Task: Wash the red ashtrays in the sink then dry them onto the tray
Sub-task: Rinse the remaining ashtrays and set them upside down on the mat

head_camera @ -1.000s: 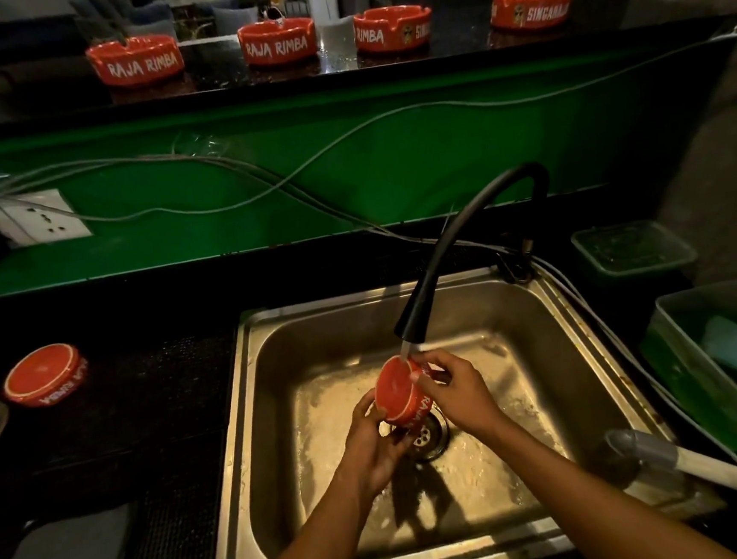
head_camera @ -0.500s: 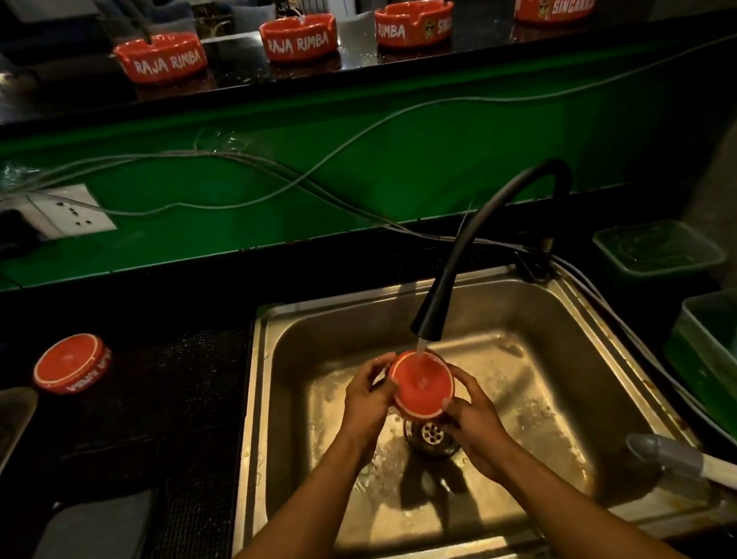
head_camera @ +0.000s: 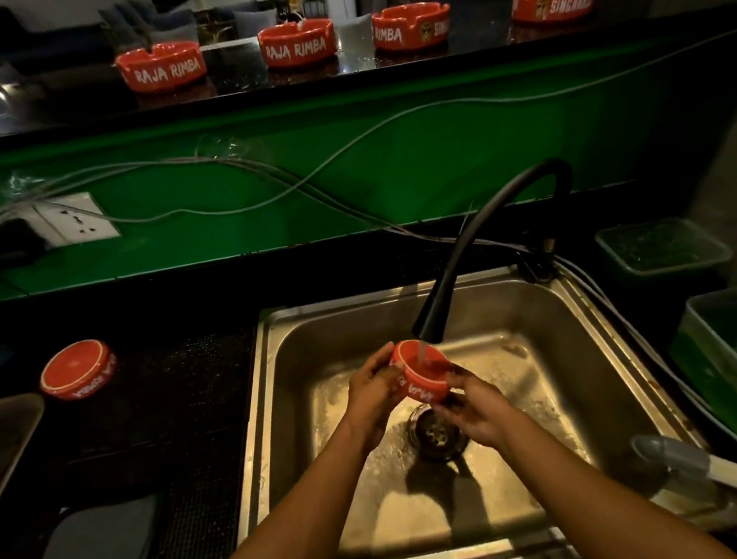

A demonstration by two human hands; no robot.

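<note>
The red ashtray [head_camera: 422, 375] is sitting upside down between both hands, over the drain [head_camera: 436, 431] of the steel sink [head_camera: 275, 403], with water from the black faucet [head_camera: 459, 262] running onto its flat base. The left hand [head_camera: 374, 388] is curling round its left wall; the right hand [head_camera: 474, 408] is cupping it from below and to the right, fingers wrapped under the rim. It looks rigid and fairly heavy for its size, glazed or glossy (so probably slick while wet), and likely to chip if it drops onto the steel; gripping across the side wall from opposite sides, as both hands are doing, seems the safest hold.

Outward, another ashtray [head_camera: 78, 369] is lying inverted on the dark counter to the left, beside the corner of a tray [head_camera: 2, 438]. Four more are waiting on the upper ledge [head_camera: 161, 67]. Loose cables [head_camera: 259, 173] are trailing across the green wall, and a grey-handled tool [head_camera: 685, 461] is resting on the sink's right edge, with green tubs [head_camera: 716, 351] beyond. The spout is hanging close above the ashtray, so lifting straight up risks a knock.
</note>
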